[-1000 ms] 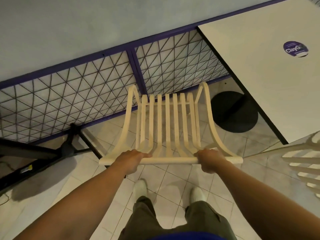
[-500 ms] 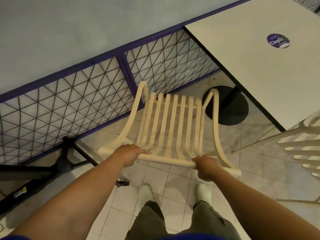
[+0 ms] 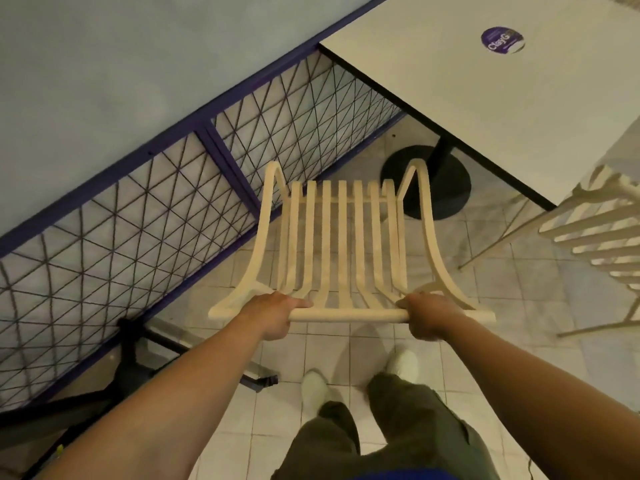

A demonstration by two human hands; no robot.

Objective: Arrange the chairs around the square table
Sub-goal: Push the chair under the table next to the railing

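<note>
Cream slatted chair [image 3: 341, 244], held by its top rail [image 3: 346, 315].
Left hand [image 3: 273, 315] and right hand [image 3: 427, 317] curl fingers round the rail, one near each end; slats extend over tiled floor [image 3: 502, 306] toward the square table [image 3: 519, 109], far right.

tile floor [image 3: 512, 299] w/ blk table base [image 3: 450, 190], shoes [image 3: 313, 388]

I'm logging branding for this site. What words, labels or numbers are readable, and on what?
"ClayG": on the round purple sticker on the white square table; the letters after it fade out and are unreadable.
Smaller line above it on the sticker: too small to read.
No text visible on the chair, fence or floor.
</note>
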